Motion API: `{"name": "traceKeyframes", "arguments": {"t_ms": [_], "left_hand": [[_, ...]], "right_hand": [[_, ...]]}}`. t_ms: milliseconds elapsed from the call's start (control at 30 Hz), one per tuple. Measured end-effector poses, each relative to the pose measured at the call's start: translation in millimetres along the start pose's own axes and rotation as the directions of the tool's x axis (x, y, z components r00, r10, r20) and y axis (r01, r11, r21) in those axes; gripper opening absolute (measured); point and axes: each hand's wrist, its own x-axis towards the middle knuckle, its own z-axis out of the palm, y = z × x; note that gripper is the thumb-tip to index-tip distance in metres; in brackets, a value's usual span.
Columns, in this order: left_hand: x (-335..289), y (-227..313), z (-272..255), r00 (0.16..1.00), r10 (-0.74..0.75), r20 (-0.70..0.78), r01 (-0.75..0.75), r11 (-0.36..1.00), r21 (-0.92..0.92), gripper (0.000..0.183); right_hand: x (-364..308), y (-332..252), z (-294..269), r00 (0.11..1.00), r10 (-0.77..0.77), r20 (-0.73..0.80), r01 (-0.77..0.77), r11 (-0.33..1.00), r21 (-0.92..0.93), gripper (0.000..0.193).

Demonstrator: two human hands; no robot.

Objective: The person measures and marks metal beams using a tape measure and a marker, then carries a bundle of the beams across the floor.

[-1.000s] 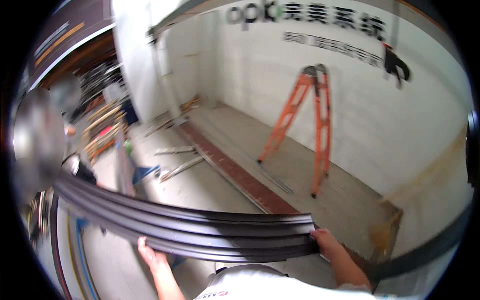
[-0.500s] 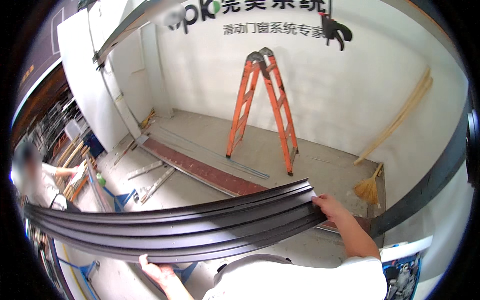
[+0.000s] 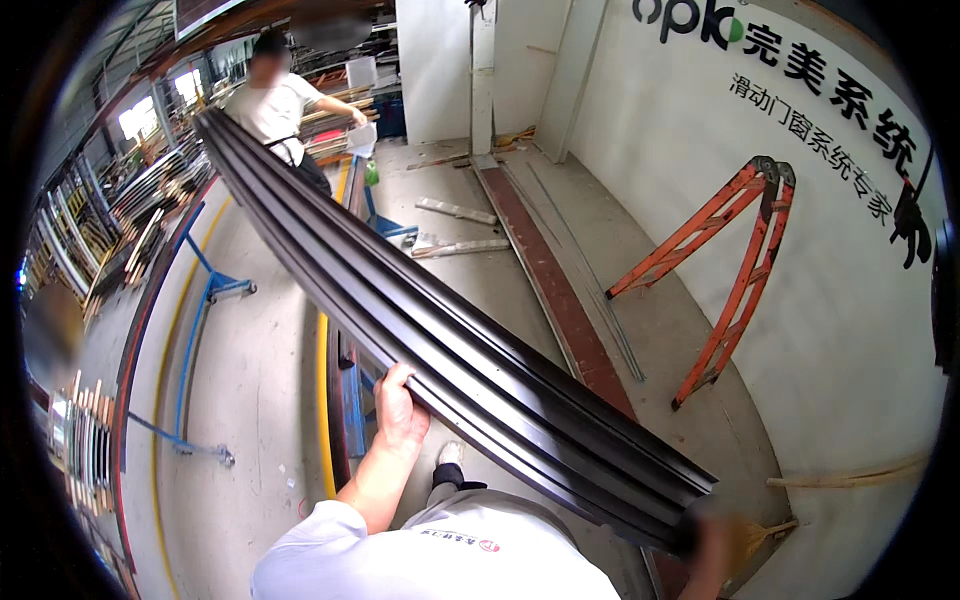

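A long dark grooved metal profile [image 3: 440,320] runs slantwise across the view, from the far left to the near right. My left hand [image 3: 402,412] is closed on its left edge, thumb on top, around the middle of its length. My right hand [image 3: 712,552] is at the near right end, keeping hold there, though its fingers are blurred. Beside the profile's far end stands another person [image 3: 268,110] in a white top, one arm stretched toward a white sheet-like thing [image 3: 361,140]. What carries the far end is hidden.
An orange folding ladder [image 3: 730,270] stands by the white wall. A reddish-brown strip [image 3: 560,290] and pale bars [image 3: 460,248] lie on the floor. Left are a blue wheeled stand [image 3: 212,285] and a yellow-edged rail [image 3: 323,400]. A straw broom [image 3: 765,535] is near my right hand.
My view has turned left. The profile now slants away from me instead of lying crosswise, both hands still at it. More of the workshop at left shows.
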Motion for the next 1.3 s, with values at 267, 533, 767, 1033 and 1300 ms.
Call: {"name": "traceKeyframes", "arguments": {"t_ms": [267,533,767,1033,1300], "left_hand": [[-21.2,-19.1,7.6,1.000,0.006,-0.029,-0.003,0.996,0.090,0.020],[-22.1,-32.0,-1.6,0.994,-0.108,0.023,0.104,0.987,0.126,0.031],[-15.9,-38.3,-2.7,0.989,-0.140,0.041,0.133,0.980,0.146,0.029],[-16.8,-35.5,-1.0,0.982,-0.169,0.083,0.154,0.975,0.159,0.032],[-13.6,-35.2,-9.4,0.987,-0.156,0.045,0.146,0.975,0.169,0.031]], "right_hand": [[-21.9,78.1,32.4,0.966,-0.237,0.104,0.259,0.885,-0.387,0.031],[-59.5,87.5,38.3,0.962,-0.272,-0.006,0.266,0.944,-0.196,0.041],[-58.7,79.5,38.2,0.993,-0.101,0.054,0.099,0.994,0.042,0.040],[-60.5,59.3,35.0,0.999,0.038,-0.011,-0.039,0.998,-0.059,0.042],[-62.3,76.0,64.5,0.926,0.280,0.254,-0.366,0.495,0.788,0.056]]}}
